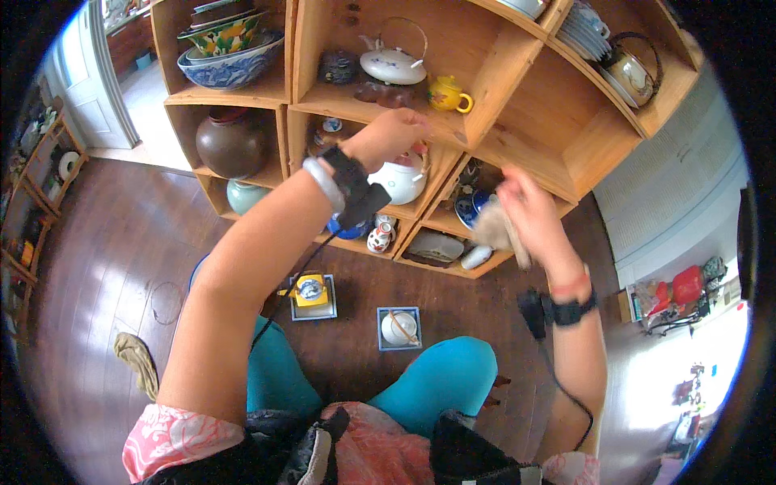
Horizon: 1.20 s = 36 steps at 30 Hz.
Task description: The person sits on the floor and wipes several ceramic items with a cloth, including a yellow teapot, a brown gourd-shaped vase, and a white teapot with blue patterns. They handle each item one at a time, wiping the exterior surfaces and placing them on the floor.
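My left hand [393, 134] is raised before the wooden shelf unit [382, 110], its fingers curled and blurred near the shelf edge. Whether it grips anything is not clear. Just beyond it stand a yellow teapot [447, 95] and a white teapot [393, 65] with a tall arched handle. Below the hand, a round white teapot [400, 182] is partly covered by my wrist. My right hand [528, 209], also blurred, holds a beige cloth [494, 227] that hangs before the lower right compartment. Behind the cloth, a blue-and-white dish [468, 209] is partly hidden.
On the dark wood floor are a tray with a yellow square piece [311, 291] and a blue-rimmed tray [381, 330] with a white lidded pot. A crumpled cloth [136, 361] lies at left. Stacked bowls [230, 63] and a large brown jar [231, 145] fill the left compartments.
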{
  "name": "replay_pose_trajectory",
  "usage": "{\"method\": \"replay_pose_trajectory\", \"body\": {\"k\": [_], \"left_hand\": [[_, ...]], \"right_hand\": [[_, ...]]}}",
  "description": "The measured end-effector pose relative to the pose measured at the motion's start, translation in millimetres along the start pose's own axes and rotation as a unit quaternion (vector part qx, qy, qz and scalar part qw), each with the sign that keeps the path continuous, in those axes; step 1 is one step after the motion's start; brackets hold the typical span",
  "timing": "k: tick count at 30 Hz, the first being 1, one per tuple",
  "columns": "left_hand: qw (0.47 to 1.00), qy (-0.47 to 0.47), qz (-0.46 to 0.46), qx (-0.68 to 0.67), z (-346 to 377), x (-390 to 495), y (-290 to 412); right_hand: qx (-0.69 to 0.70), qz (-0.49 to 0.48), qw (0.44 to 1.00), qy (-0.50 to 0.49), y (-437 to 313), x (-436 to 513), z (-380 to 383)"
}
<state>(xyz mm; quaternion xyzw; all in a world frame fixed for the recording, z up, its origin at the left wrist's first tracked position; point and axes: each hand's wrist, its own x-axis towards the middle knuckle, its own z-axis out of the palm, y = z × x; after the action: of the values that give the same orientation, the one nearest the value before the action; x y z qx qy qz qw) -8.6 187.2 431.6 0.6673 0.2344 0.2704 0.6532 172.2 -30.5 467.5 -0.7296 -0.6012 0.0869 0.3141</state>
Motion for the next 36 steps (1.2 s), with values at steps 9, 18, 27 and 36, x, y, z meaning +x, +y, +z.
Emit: {"method": "replay_pose_trajectory", "body": {"k": [9,18,27,36], "left_hand": [[0.996,-0.010,-0.059,-0.062,-34,-49,-45],[0.989,-0.029,-0.051,-0.132,-52,-51,-45],[0.982,-0.030,-0.051,-0.181,-49,-44,-46],[0.938,-0.044,-0.056,-0.341,-21,-2,-51]], "right_hand": [[-0.234,0.100,0.967,0.028,-27,218,64],[-0.401,0.101,0.910,0.030,12,280,64],[-0.436,0.139,0.888,-0.030,19,298,49],[-0.378,0.062,0.924,-0.013,-3,267,48]]}}
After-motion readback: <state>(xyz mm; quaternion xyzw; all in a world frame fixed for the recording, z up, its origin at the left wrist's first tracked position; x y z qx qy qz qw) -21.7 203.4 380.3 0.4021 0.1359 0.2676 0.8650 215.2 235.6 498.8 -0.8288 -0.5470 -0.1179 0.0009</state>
